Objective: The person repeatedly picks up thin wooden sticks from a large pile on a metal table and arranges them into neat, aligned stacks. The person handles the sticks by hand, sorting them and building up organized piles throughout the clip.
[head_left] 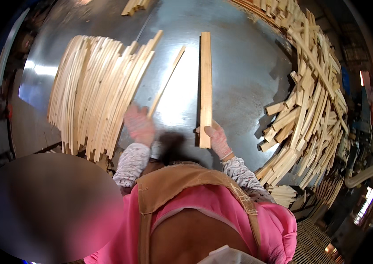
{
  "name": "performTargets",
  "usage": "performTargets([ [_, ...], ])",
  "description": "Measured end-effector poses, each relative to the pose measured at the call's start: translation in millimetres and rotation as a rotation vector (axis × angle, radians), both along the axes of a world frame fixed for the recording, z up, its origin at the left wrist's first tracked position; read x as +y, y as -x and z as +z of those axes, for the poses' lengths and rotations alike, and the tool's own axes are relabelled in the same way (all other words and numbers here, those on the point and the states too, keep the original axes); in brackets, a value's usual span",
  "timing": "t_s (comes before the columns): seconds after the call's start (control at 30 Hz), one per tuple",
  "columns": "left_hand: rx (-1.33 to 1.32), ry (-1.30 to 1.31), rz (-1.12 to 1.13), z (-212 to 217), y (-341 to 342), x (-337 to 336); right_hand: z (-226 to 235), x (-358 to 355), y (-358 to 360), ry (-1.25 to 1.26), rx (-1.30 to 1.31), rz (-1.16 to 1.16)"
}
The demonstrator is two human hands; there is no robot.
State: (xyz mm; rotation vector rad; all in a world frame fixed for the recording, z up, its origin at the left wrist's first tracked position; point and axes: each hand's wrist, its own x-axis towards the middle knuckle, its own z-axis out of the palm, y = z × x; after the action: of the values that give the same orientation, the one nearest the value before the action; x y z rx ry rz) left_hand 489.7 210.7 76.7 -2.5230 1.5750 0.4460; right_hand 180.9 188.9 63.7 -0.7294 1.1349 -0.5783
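My right hand (219, 140), in a pale pink work glove, grips the near end of a wooden slat (206, 83) that points away from me over the metal table. Its thumb lies on the slat's upper face. My left hand (139, 125), gloved alike and a little blurred, has its fingers apart with nothing in them. It is beside the near right edge of a row of wooden strips (94, 88) laid side by side. A thin single strip (167, 81) lies slanted between that row and the slat, its near end close to my left hand.
The shiny metal table (248, 75) spreads out before me. Along its right side curves a large jumbled heap of wooden pieces (316, 97). A few more pieces (134, 6) lie at the far edge. Slatted flooring (312, 242) shows at the lower right.
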Motion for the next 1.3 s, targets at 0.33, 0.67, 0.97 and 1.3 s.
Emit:
performTargets([
  [0.33, -0.157, 0.43, -0.656, 102, -152, 26, 136, -82, -116, 0.598, 0.427, 1.254],
  [0.67, -0.526, 0.401, 0.225, -37, -326, 70, 97, -104, -143, 0.812, 0.728, 0.456],
  [0.97, -0.418, 0.069, 0.243, 47, -220, 15, 99, -206, 107, 1.02, 1.442, 0.218],
  [1.3, 1.02, 0.324, -0.005, -28, 145, -136, -23, -250, 200, 0.718, 1.269, 0.283],
])
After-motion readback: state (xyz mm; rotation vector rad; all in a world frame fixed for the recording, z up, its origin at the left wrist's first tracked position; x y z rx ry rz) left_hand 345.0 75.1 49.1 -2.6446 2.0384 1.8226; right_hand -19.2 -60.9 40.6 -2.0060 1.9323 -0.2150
